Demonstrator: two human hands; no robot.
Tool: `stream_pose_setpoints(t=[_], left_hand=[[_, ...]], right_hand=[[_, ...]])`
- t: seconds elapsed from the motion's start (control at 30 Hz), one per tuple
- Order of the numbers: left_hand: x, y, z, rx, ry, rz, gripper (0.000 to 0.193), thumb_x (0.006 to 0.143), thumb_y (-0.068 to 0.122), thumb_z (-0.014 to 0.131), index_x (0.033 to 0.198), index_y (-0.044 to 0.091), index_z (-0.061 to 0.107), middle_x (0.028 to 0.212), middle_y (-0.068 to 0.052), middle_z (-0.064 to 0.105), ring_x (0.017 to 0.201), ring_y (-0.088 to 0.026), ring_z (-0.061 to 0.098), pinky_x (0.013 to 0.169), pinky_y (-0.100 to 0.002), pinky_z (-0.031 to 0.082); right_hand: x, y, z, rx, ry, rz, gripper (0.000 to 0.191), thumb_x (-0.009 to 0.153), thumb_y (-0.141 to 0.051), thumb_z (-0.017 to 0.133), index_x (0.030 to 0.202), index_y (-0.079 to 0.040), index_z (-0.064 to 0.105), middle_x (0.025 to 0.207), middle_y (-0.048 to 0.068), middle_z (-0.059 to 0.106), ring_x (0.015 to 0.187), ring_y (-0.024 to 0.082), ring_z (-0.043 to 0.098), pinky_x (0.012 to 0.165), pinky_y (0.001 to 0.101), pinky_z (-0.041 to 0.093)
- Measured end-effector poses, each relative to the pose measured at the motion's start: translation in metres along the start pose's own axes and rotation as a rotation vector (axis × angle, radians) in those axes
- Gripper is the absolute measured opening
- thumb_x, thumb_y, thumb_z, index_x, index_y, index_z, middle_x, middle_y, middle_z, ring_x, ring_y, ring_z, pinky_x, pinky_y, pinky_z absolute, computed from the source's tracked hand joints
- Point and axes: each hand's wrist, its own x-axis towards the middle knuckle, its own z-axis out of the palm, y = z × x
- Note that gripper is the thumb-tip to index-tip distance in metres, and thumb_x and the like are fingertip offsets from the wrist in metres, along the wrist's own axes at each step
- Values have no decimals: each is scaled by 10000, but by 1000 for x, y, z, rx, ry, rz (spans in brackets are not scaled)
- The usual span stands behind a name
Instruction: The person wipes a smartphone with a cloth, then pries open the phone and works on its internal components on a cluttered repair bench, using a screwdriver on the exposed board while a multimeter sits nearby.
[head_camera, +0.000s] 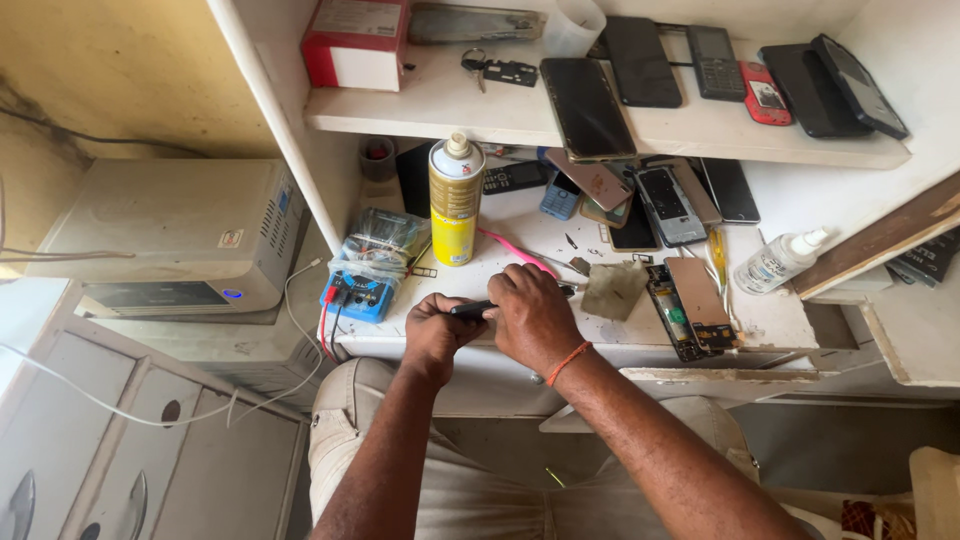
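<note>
**benchguy:** So where's the thing being worked on? Both hands are bunched together at the near edge of the worktop (560, 235). The left hand (437, 335) is clenched round a slim dark tool (472, 309), and the right hand (533, 317) is curled over its other end, fingers closed on it too as far as I can tell.

**solderfan:** Yeah, the tool lies roughly left to right, running from one fist into the other. The right hand hides most of it, so I can't say what the tip touches.

**benchguy:** What's around it?

**solderfan:** Blue meter (362, 290) just left of the left hand, with red and black leads hanging off the edge. Yellow spray can (456, 205) stands upright farther back. To the right there's a grey cloth (613, 289), then an opened phone (688, 310), well apart from the hands. White squeeze bottle (781, 262) far right.

**benchguy:** Nothing between the hands and the cloth except small bits.
</note>
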Motion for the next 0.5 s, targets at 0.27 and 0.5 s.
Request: stream_pose_setpoints(t=[0.27,0.5], left_hand=[[3,-3,-2,21,19,0,244,716,-212,571,825,6,554,879,-168,683,749,-263,700,726,-417,659],[4,-4,-2,14,22,4,254,702,-220,582,820,3,551,891,-167,693,763,-251,707,736,-406,658]], right_hand=[[4,-8,-4,54,-7,48,330,752,-239,834,801,-37,579,845,144,577,845,354,586,754,492,471],[2,-7,8,-28,46,-10,279,793,-199,789,824,-33,568,882,146,582,882,357,583,771,487,468]])
